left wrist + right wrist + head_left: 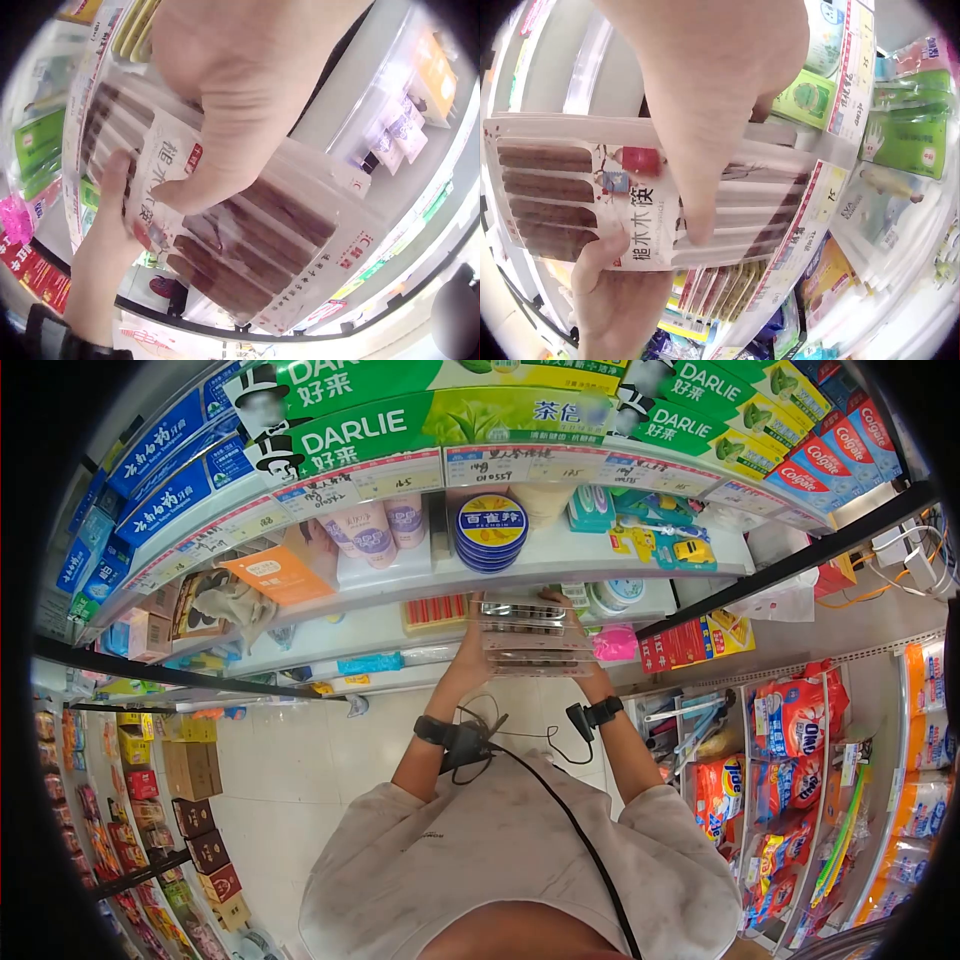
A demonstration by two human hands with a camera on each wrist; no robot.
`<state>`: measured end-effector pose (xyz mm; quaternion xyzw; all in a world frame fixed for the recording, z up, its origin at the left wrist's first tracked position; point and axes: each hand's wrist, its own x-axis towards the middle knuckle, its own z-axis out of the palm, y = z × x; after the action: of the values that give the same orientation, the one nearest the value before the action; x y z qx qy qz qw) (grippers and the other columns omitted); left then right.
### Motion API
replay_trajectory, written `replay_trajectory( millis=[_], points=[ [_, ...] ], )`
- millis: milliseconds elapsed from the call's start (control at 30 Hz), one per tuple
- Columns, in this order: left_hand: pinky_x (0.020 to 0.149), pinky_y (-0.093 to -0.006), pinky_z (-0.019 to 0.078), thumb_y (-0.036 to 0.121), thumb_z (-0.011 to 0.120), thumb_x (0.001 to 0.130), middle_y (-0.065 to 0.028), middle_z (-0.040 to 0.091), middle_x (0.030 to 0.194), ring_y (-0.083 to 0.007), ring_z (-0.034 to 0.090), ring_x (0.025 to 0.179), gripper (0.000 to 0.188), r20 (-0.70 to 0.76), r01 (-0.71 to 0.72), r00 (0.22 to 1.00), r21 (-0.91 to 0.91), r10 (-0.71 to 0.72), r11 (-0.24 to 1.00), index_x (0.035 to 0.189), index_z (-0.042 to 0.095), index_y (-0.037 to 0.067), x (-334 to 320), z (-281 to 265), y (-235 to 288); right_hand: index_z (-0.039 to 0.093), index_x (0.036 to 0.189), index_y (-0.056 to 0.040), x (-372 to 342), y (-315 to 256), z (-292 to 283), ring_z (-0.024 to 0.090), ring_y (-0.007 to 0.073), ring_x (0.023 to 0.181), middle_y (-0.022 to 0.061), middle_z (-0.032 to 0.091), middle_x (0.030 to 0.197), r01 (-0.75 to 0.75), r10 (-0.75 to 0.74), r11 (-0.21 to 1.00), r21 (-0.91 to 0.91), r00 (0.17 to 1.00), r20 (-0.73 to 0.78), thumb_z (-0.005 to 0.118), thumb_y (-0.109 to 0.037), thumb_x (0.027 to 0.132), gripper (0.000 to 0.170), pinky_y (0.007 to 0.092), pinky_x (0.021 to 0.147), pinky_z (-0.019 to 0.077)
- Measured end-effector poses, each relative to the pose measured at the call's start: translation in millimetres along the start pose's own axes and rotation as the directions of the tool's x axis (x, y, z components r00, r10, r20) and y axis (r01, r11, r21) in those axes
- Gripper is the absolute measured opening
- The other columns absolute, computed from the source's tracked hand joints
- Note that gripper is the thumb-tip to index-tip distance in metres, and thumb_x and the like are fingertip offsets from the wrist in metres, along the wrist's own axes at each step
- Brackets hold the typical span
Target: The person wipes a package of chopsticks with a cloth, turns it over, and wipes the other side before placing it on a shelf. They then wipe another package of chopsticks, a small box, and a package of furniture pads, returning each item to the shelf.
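Observation:
A stack of clear plastic packs of dark wooden chopsticks (535, 641) is held level between both hands in front of the lower shelf. The top pack (247, 259) has a white label band with Chinese characters, also visible on the pack (551, 184) in the right wrist view. My left hand (470, 652) (240, 97) grips one side, thumb lying over the label. My right hand (592, 672) (705, 97) grips the opposite side with its thumb on top. Most of the fingers under the stack are hidden.
Toothpaste boxes (360, 428) fill the upper shelf. Below stand round blue tins (490, 532), purple tubes (372, 535) and an orange box (275, 572). Shelves with red detergent bags (798, 715) are at the right, and brown boxes (192, 770) at the left. Cables hang between the wrists.

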<state>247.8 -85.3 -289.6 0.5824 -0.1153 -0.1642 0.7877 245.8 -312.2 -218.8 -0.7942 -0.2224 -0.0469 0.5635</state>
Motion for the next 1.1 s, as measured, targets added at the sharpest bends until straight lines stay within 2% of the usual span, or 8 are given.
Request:
replay_trajectory(
  millis=[67,167,267,467,533,800,967,1100],
  points=[
    [0.112,-0.0433,0.0454,-0.017,0.079,0.068,-0.0172,0.02,0.164,-0.0291,0.043,0.141,0.137,-0.029,0.03,0.999,-0.197,-0.036,0.98,0.163,-0.013,0.019,-4,13,19,0.04,0.148,-0.0029,2,-36,-3,0.05,0.0278,0.135,0.0162,0.049,0.148,-0.121,0.121,0.992,-0.032,0.993,0.004,0.064,-0.013,0.094,0.06,0.0365,0.114,0.0392],
    [0.113,-0.0423,0.0439,-0.015,0.082,0.067,-0.016,0.023,0.163,-0.0289,0.041,0.142,0.136,-0.026,-0.237,0.969,0.19,0.246,0.953,0.164,-0.008,0.019,-1,11,10,0.039,0.148,-0.0026,8,-73,-5,0.05,0.0285,0.135,0.0166,0.049,0.148,-0.313,0.314,0.949,-0.036,0.949,0.008,0.065,-0.013,0.094,0.061,0.0366,0.114,0.039],
    [0.116,-0.0412,0.0408,-0.011,0.085,0.066,-0.0154,0.023,0.163,-0.0287,0.039,0.143,0.136,-0.04,-0.074,0.997,-0.012,0.073,0.997,0.164,-0.006,0.018,-2,13,22,0.037,0.149,-0.0024,17,-96,-7,0.05,0.0292,0.135,0.0171,0.048,0.148,-0.514,0.514,0.858,-0.021,0.857,0.028,0.065,-0.012,0.093,0.063,0.0368,0.114,0.0389],
    [0.119,-0.0402,0.0361,-0.003,0.092,0.062,-0.0157,0.027,0.162,-0.0285,0.039,0.143,0.133,-0.021,-0.201,0.978,0.199,0.209,0.959,0.162,0.007,0.012,8,3,11,0.036,0.149,-0.0019,22,-107,-6,0.051,0.0299,0.134,0.0176,0.049,0.146,-0.683,0.683,0.73,0.024,0.73,0.033,0.065,-0.011,0.093,0.064,0.0368,0.114,0.0395],
    [0.118,-0.0396,0.0372,-0.002,0.093,0.061,-0.0155,0.031,0.159,-0.0276,0.041,0.141,0.13,-0.094,-0.082,0.993,-0.078,0.075,0.994,0.161,0.011,0.011,10,1,6,0.039,0.147,-0.0018,24,-110,-4,0.053,0.0289,0.131,0.0172,0.051,0.143,-0.716,0.72,0.686,0.125,0.693,0.02,0.064,-0.011,0.094,0.06,0.0363,0.112,0.0414],
    [0.109,-0.0369,0.0462,0.004,0.095,0.061,-0.0133,0.044,0.149,-0.0236,0.052,0.128,0.125,-0.154,-0.167,0.976,-0.09,0.152,0.982,0.159,0.018,0.007,6,13,14,0.045,0.141,-0.0024,-7,-60,-2,0.055,0.0277,0.126,0.0173,0.054,0.135,-0.198,0.186,0.973,-0.116,0.977,-0.106,0.059,-0.005,0.094,0.049,0.0359,0.108,0.044],
    [0.105,-0.0371,0.0489,0.01,0.098,0.058,-0.0108,0.05,0.143,-0.0231,0.054,0.126,0.127,-0.029,-0.327,0.925,0.446,0.378,0.833,0.159,0.021,0.01,-11,22,43,0.045,0.139,-0.0023,-17,0,-5,0.057,0.0334,0.123,0.0195,0.055,0.131,0.013,-0.029,0.991,-0.135,0.993,-0.114,0.072,-0.008,0.086,0.06,0.0373,0.108,0.0441],
    [0.102,-0.0371,0.0511,0.007,0.097,0.053,-0.0102,0.051,0.14,-0.0232,0.055,0.126,0.128,-0.048,-0.201,0.971,0.357,0.233,0.912,0.158,0.023,0.012,-24,44,72,0.046,0.139,-0.0011,-33,41,0,0.059,0.0355,0.12,0.02,0.057,0.128,-0.058,0.073,0.992,0.109,0.989,-0.13,0.088,-0.013,0.071,0.081,0.0401,0.106,0.0467]
  ],
)
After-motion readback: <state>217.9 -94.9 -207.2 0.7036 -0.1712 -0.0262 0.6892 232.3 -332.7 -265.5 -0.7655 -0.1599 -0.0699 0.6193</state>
